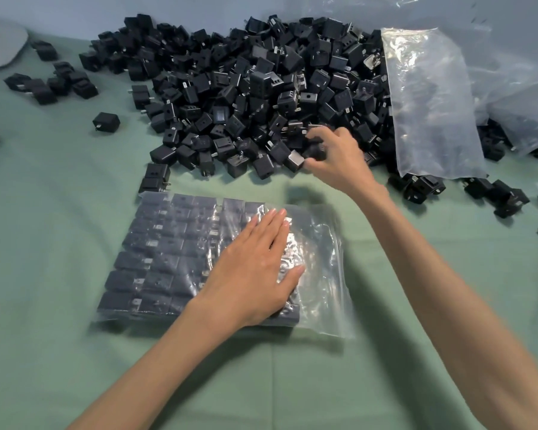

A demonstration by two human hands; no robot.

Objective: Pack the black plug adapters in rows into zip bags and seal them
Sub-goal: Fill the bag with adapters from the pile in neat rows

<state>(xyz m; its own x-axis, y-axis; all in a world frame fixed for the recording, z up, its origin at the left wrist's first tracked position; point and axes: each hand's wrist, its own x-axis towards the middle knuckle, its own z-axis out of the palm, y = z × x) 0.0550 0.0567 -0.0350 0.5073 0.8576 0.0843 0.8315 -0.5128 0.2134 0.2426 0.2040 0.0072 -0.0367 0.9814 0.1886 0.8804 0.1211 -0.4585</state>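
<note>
L hand (pixel 255 268) flat on my zip bag (pixel 323 259); R hand (pixel 339 156), beyond bag's far-right corner, grips adapter (pixel 316 153); mouth prob. rightward.

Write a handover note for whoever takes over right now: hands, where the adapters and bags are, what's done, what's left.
Left hand: flat, pressing the zip bag onto the green cloth.
Right hand: fingers curled round one adapter at the near edge of the pile.
Done: rows of adapters fill the bag's left part.
Left: fill the unfilled right part, seal it, then move on to the spare bag lying against the right side of the pile.
</note>
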